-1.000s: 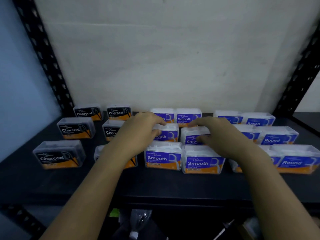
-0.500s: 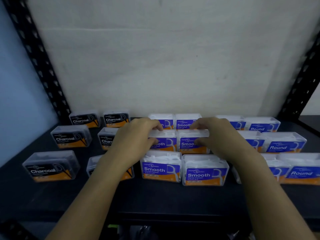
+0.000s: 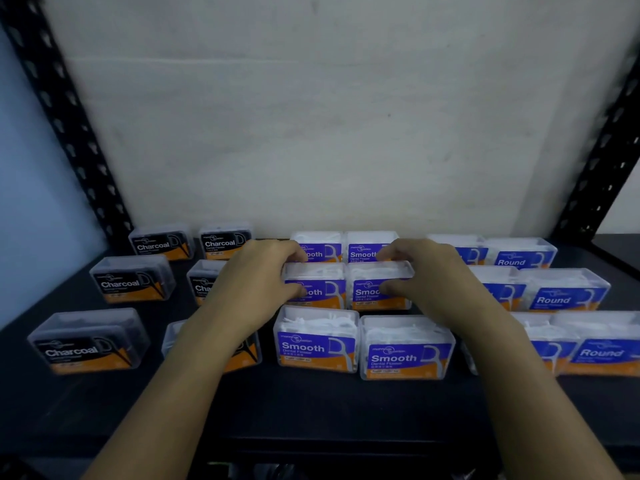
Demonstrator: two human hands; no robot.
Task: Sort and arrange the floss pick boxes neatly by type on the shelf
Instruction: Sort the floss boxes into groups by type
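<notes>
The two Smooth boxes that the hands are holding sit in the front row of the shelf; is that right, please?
Not quite: the head view shows the left hand and right hand holding the two Smooth boxes in the middle row, not the front.

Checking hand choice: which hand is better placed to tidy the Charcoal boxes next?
Probably left: the left hand is beside the Charcoal boxes; the right hand sits farther off, on a Smooth box.

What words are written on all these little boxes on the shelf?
"Charcoal": black labels of the left boxes.
"Smooth": purple labels of the middle boxes.
"Round": purple labels of the right boxes.
"Dental Flosser": beneath "Smooth" on the front middle pair.
Logos above the names and the smallest print: too blurred to read.
</notes>
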